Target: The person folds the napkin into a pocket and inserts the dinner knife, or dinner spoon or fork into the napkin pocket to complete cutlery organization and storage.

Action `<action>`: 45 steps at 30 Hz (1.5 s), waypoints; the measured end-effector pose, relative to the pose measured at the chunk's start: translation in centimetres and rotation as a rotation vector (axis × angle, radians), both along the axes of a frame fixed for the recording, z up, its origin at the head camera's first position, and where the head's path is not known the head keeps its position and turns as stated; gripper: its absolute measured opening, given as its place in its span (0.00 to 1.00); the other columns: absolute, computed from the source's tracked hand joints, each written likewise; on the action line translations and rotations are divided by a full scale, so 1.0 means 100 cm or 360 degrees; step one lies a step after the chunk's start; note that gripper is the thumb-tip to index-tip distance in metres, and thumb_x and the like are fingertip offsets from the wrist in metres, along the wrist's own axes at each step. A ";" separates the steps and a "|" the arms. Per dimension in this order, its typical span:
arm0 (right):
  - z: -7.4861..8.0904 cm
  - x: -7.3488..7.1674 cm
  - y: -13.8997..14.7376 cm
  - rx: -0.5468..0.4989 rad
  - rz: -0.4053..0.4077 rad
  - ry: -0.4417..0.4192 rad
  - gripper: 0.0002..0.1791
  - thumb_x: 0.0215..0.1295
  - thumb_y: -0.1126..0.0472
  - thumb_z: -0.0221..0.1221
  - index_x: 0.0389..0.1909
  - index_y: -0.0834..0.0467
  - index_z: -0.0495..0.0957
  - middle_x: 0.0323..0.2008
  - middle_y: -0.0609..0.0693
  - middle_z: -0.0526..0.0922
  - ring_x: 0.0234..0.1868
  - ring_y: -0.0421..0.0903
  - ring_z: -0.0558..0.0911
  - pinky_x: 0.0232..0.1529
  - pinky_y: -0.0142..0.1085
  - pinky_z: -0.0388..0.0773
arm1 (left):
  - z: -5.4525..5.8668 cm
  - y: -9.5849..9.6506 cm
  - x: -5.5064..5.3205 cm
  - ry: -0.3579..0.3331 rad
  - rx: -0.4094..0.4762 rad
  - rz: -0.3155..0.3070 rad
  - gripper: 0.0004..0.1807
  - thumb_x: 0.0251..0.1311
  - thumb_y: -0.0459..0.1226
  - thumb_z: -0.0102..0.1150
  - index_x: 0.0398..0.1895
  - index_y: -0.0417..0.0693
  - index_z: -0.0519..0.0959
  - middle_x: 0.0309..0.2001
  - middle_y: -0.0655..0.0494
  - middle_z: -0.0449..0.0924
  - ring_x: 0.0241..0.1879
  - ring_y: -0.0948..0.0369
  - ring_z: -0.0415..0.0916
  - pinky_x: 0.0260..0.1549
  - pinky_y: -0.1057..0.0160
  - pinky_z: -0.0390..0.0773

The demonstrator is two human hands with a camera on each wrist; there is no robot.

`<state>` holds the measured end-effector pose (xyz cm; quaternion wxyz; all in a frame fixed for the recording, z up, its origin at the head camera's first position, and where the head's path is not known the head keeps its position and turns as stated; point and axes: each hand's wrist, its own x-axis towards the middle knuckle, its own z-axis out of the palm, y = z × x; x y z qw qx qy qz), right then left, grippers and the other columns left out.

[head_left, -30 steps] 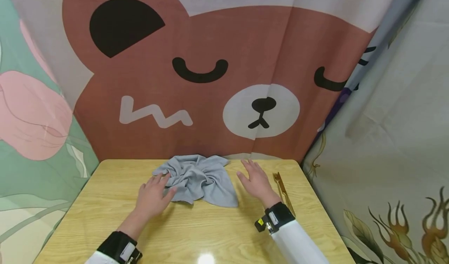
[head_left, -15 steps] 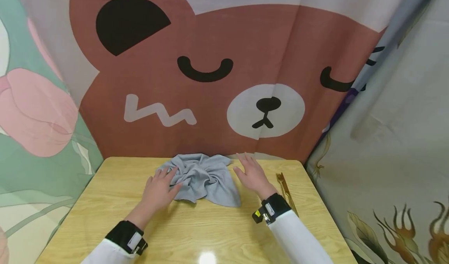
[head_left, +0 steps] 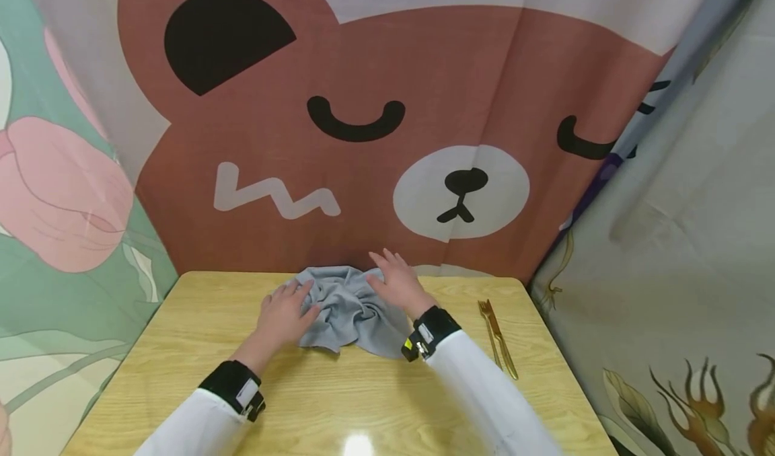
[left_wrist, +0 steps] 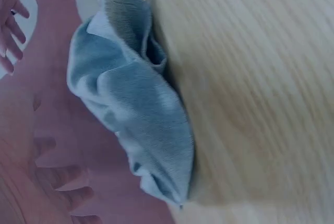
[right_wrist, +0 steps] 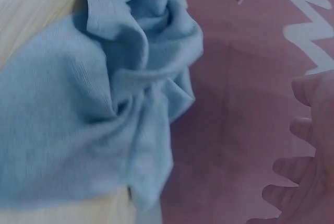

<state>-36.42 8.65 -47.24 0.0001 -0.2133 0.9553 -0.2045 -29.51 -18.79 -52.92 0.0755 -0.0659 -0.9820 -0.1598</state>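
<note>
A crumpled grey-blue cloth [head_left: 348, 311] lies near the far edge of the wooden table [head_left: 357, 402], its folds bunched toward the middle. My left hand [head_left: 284, 316], fingers spread, hovers at the cloth's left side. In the left wrist view the left hand [left_wrist: 31, 177] appears apart from the cloth [left_wrist: 141, 109]. Over the cloth's right back part is my right hand [head_left: 398, 284], fingers extended and holding nothing. The right wrist view shows the right hand [right_wrist: 308, 156] at the edge, with a gap to the cloth [right_wrist: 104, 93].
A gold fork [head_left: 489, 325] and a gold knife [head_left: 502, 342] lie side by side near the table's right edge. Behind the table hangs a curtain with a bear print [head_left: 363, 194]. Patterned fabric [head_left: 684, 241] hangs on the right, and a green one [head_left: 60, 308] on the left.
My right hand has moved left, from beside the cloth to above its right part. The left hand has shifted slightly right. Cloth, fork and knife look unmoved on the table.
</note>
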 end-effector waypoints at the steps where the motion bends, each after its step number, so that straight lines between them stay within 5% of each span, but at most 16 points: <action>1: -0.003 -0.001 -0.005 0.0002 0.0012 -0.0019 0.34 0.79 0.41 0.49 0.80 0.46 0.59 0.81 0.57 0.58 0.83 0.62 0.54 0.78 0.63 0.55 | -0.003 0.000 -0.003 -0.0017 0.0002 0.0001 0.38 0.73 0.60 0.50 0.78 0.51 0.64 0.75 0.37 0.66 0.75 0.35 0.62 0.66 0.24 0.60; 7: -0.039 -0.009 -0.032 0.0015 0.0067 -0.0169 0.32 0.79 0.44 0.51 0.79 0.49 0.62 0.79 0.61 0.60 0.81 0.62 0.58 0.78 0.58 0.58 | -0.025 0.002 -0.020 -0.0197 0.0033 0.0001 0.37 0.73 0.58 0.51 0.78 0.50 0.64 0.75 0.35 0.65 0.74 0.33 0.62 0.62 0.24 0.65; 15: -0.087 -0.013 -0.054 0.0145 0.0057 -0.0158 0.33 0.73 0.46 0.55 0.77 0.50 0.66 0.74 0.64 0.69 0.74 0.64 0.69 0.73 0.55 0.67 | -0.048 -0.001 -0.030 -0.0347 0.0099 -0.0041 0.40 0.72 0.58 0.52 0.79 0.48 0.63 0.78 0.29 0.57 0.76 0.31 0.55 0.66 0.26 0.64; 23: -0.095 -0.006 -0.063 0.0202 -0.0045 -0.0265 0.35 0.70 0.44 0.57 0.76 0.47 0.67 0.73 0.59 0.70 0.74 0.63 0.67 0.70 0.57 0.69 | -0.055 0.002 -0.030 -0.0368 0.0060 -0.0027 0.38 0.69 0.57 0.56 0.76 0.47 0.67 0.75 0.31 0.62 0.74 0.32 0.60 0.64 0.26 0.66; 30: -0.108 -0.004 -0.069 0.0271 -0.0171 -0.0276 0.33 0.65 0.43 0.61 0.72 0.40 0.73 0.72 0.52 0.71 0.74 0.61 0.68 0.56 0.73 0.72 | -0.062 0.002 -0.036 -0.0316 -0.0053 -0.0019 0.37 0.64 0.57 0.61 0.72 0.47 0.73 0.70 0.34 0.71 0.70 0.36 0.68 0.59 0.29 0.72; 45: -0.102 0.013 -0.048 0.0344 -0.0097 -0.0343 0.34 0.70 0.40 0.57 0.76 0.38 0.67 0.78 0.51 0.62 0.80 0.61 0.59 0.64 0.74 0.65 | -0.064 0.018 -0.022 -0.0290 -0.0049 -0.0063 0.37 0.65 0.57 0.61 0.71 0.46 0.74 0.72 0.36 0.69 0.73 0.36 0.64 0.61 0.30 0.71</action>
